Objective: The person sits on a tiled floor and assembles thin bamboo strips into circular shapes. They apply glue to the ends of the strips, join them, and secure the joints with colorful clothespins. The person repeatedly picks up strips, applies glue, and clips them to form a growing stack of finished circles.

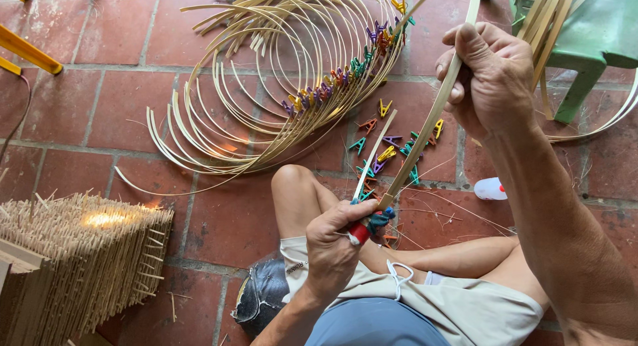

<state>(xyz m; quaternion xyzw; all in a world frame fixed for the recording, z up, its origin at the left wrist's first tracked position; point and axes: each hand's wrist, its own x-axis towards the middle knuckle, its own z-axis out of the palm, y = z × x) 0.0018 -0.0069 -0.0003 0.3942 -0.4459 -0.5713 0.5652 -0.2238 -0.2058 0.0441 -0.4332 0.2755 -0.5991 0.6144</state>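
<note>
1. Risk: possible slip of the blade toward the left hand (pixel 335 243), given the close grip near the tool's red-wrapped handle (pixel 359 234)
2. Risk: likely splitting or snapping of the bamboo strip (pixel 432 113) if bent harder between the two grips
3. Left hand: low, above the bent knee, fingers closed tight on tool and lower strip end
4. Right hand (pixel 488 77): raised, wrist bent, fingers narrow, pinching the strip's upper part, thumb pressed along it
5. Strip position: slanting up from left hand to right, above the brick floor (pixel 100 100)
6. Nearby: bundled bamboo hoops (pixel 266 87), scattered coloured clips (pixel 385 147), green stool (pixel 591 34)
</note>
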